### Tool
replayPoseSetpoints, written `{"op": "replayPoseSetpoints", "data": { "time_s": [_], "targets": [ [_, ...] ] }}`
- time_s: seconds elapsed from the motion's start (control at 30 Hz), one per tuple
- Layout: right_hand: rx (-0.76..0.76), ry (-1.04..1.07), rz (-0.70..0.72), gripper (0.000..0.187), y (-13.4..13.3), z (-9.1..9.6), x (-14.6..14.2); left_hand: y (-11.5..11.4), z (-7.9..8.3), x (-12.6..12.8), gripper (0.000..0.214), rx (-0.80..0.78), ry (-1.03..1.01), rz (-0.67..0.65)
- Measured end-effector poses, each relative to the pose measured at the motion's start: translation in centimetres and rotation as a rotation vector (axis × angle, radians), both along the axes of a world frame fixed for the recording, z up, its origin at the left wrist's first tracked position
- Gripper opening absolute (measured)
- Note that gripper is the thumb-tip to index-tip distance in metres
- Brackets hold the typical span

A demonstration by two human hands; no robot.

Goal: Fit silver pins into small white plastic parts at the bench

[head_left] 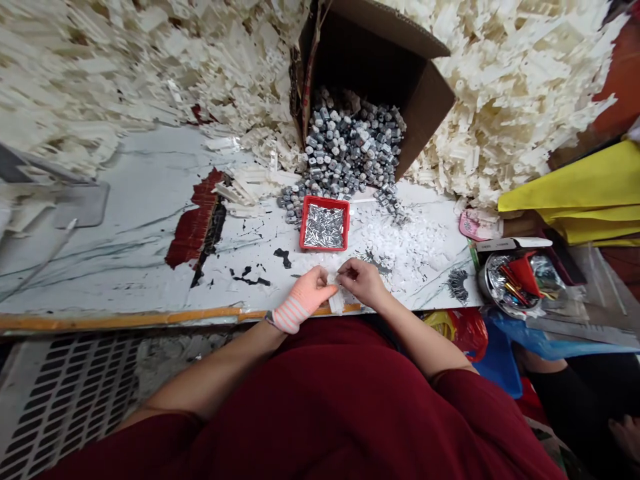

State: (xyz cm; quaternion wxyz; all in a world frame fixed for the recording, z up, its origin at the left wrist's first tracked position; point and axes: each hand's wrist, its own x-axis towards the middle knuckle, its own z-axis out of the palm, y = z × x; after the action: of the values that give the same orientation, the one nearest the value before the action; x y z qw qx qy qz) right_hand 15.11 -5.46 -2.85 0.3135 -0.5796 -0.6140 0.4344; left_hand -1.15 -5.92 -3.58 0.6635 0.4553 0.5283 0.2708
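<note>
My left hand (305, 298), in a pink striped glove, is closed on a small translucent white plastic piece (337, 304) at the table's front edge. My right hand (364, 283) is bare, its fingertips pinched together at the upper end of the same piece. Whether a smaller part sits between those fingertips I cannot make out. Just beyond both hands stands a red square tray (302, 230) filled with short silvery metal pins (324, 227). Small white bits (400, 250) are strewn over the tabletop to the right of my right hand.
An open cardboard box (425, 120) lies behind the tray, spilling small grey cylinders with white ends (350, 147). Heaps of cream plastic parts (150, 60) rise on both sides. A round metal container (487, 287) is at right. Someone's leg (575, 387) shows at lower right.
</note>
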Motion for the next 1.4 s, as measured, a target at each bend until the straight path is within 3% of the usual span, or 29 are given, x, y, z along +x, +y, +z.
{"op": "replayPoseSetpoints", "data": {
  "time_s": [0.1, 0.17, 0.4, 0.63, 0.83, 0.97, 1.1, 1.23, 1.3, 1.4],
  "targets": [
    [-0.177, 0.206, 0.0, 0.024, -0.5, -1.1, 0.9, -0.2, 0.4, -0.2, 0.026, -0.034, -0.04, -0.03],
    [-0.233, 0.227, 0.049, 0.029, -0.4, -1.4, 2.4, -0.2, 0.5, -0.5, 0.025, -0.057, -0.073, -0.037],
    [0.077, -0.605, -0.145, 0.015, 4.3, -0.6, 8.5, 0.5, -0.9, -1.0, 0.039, -0.114, -0.147, 0.069],
    [0.157, -0.835, 0.006, 0.02, 8.6, -0.6, 6.9, 0.5, -1.5, -1.1, 0.035, -0.126, -0.188, 0.115],
    [0.119, -0.718, 0.245, 0.013, 6.2, -0.8, 4.6, 0.6, -2.1, -1.9, 0.033, -0.11, -0.195, 0.149],
    [0.19, -0.751, 0.244, 0.019, 3.9, -2.5, 2.6, 0.7, -1.8, -1.6, 0.032, -0.14, -0.193, 0.173],
    [0.223, -0.795, 0.207, 0.017, 3.3, -3.4, 1.5, 0.6, -1.2, -0.8, 0.03, -0.138, -0.162, 0.159],
    [0.081, -0.41, 0.097, 0.015, 2.5, -2.2, 1.4, 0.6, -0.9, -0.3, 0.025, -0.06, -0.076, 0.162],
    [0.002, -0.212, 0.107, 0.016, 1.7, -1.2, 1.4, 0.7, -0.7, -0.1, 0.023, -0.016, -0.028, 0.165],
    [-0.028, -0.161, 0.143, 0.015, 0.4, -0.2, 1.0, 0.7, -0.3, 0.1, 0.021, 0.012, 0.028, 0.125]
  ]
}}
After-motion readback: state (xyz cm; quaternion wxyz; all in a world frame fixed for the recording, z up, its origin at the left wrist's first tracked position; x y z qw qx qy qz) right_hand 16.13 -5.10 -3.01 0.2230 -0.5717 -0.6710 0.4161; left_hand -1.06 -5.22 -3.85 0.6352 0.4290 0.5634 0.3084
